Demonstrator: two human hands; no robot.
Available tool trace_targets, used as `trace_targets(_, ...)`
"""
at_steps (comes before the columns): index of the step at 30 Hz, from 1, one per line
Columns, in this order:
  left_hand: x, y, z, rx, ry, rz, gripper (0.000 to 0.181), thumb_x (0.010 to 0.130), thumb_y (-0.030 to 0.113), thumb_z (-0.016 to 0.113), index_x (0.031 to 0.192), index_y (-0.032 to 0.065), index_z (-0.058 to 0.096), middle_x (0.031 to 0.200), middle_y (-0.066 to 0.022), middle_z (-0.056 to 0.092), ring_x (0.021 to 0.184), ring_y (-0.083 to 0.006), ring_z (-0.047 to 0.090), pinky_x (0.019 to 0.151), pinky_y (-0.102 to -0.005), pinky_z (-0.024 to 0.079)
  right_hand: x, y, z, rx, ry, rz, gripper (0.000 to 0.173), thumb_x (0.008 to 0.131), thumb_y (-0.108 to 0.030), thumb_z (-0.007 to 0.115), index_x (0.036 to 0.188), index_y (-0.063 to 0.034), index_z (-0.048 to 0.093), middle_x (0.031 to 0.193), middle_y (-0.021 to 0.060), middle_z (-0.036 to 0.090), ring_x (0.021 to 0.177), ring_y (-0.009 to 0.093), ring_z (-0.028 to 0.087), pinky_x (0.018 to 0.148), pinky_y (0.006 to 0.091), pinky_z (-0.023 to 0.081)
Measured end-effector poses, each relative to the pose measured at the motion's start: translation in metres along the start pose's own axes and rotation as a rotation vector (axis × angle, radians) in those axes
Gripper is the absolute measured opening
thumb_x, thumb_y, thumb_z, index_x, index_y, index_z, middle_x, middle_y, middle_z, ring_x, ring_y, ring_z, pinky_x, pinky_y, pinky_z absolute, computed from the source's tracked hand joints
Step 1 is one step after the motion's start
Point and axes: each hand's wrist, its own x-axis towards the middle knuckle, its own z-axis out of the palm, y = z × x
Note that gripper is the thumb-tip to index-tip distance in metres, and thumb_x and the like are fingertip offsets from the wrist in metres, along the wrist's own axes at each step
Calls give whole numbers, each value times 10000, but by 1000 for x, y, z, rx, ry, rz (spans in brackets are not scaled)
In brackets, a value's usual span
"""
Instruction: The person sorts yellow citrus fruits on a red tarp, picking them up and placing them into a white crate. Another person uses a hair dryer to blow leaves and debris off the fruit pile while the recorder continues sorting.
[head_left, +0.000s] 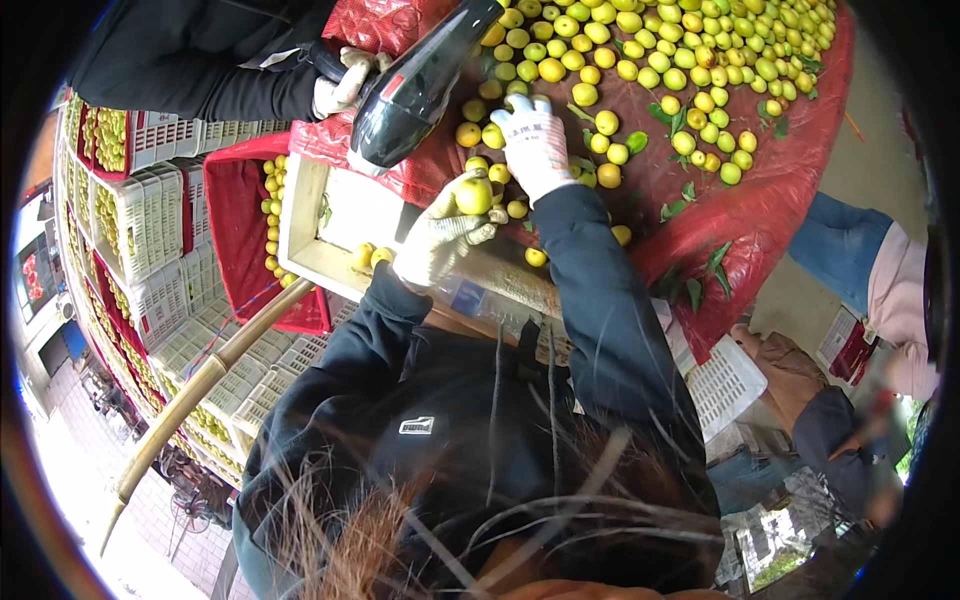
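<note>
Yellow-green round fruits (675, 79) lie loose with some green leaves on a red plastic sheet (780, 169). My left hand (442, 232), in a pale glove, holds one larger yellow-green fruit (474, 196) in its fingers, near the sheet's edge. Reaching over the sheet, my right hand (534, 146) wears a white glove with faint stripes; its fingers rest among the fruits. Whether they grip one is hidden by the glove. A white tray (341, 280) lies left of my left hand, with a few yellow fruits (363, 255) in it.
At the upper left, a person's gloved hand (341, 88) is beside a dark glossy object (420, 86). Stacked white crates (154, 221) of fruit, a red-lined crate (232, 217) and a bamboo pole (195, 382) are on the left. Other people (847, 247) are at the right.
</note>
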Motion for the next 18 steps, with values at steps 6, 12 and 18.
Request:
trace_targets(6,35,-11,-2,-7,-33,-117,537,1014,89,626,1511,84,424,1300,-114,639,1110,-249,692,878,-329,593,-98,24,-9,244,15,298,459,830,-103,736,1269,-169,622,1244,152,601,1069,374,627,921,481,530)
trace_targets(12,99,-14,2,1144,131,420,576,868,125,780,1391,91,540,1278,-102,603,1103,-229,606,980,-342,490,-158,39,-22,1335,121,673,499,885,-83,731,1352,-73,555,1226,112,626,1035,213,648,896,345,543)
trace_targets(18,159,-17,12,2108,417,689,555,774,291,825,1262,102,639,1450,-149,545,1368,-418,440,1143,-508,376,-174,53,-30,2174,319,625,496,1008,-193,561,1481,-91,456,1236,104,605,1006,238,637,883,372,552)
